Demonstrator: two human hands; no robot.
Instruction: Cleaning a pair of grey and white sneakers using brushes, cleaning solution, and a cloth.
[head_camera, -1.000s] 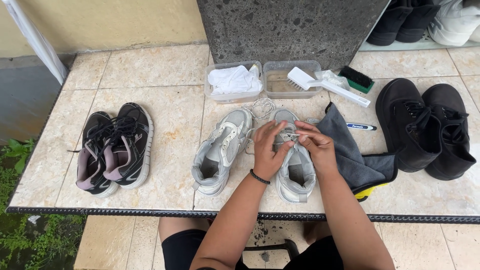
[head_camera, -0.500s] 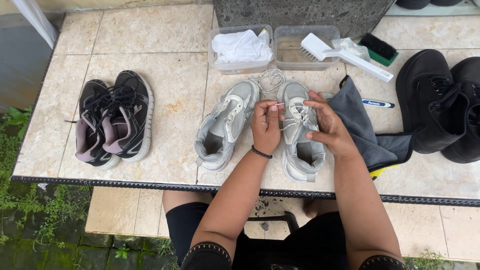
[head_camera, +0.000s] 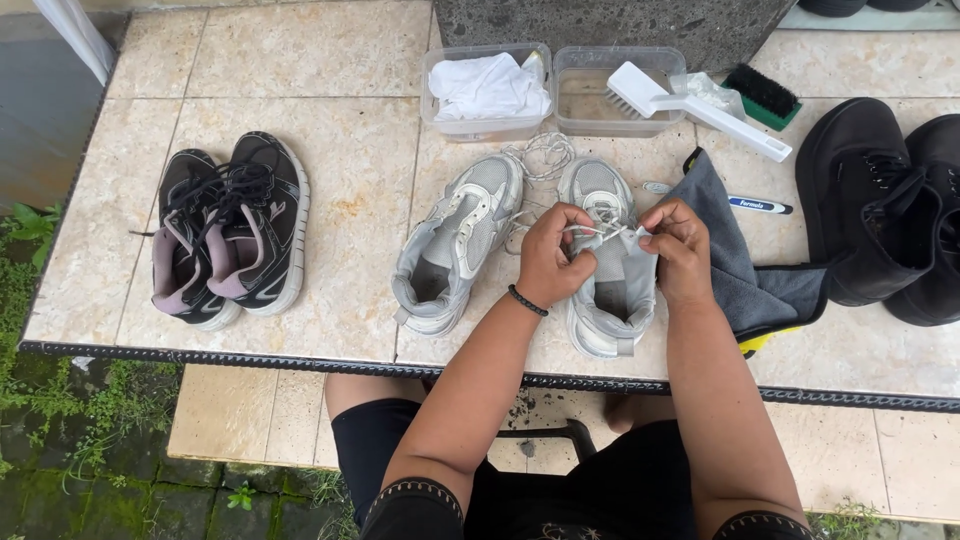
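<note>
In the head view, the left hand and right hand meet over the right grey shoe, each pinching the white lace stretched between them above the shoe's tongue. This shoe lies near the tabletop's front edge, about midway along it, its long axis running front to back, toe toward the far edge. Its mate, the left grey shoe, sits just beside it, toe angled inward. A grey cloth lies right of the hands. The tabletop is beige tile; a black pair rests toward the left edge, black boots toward the right.
</note>
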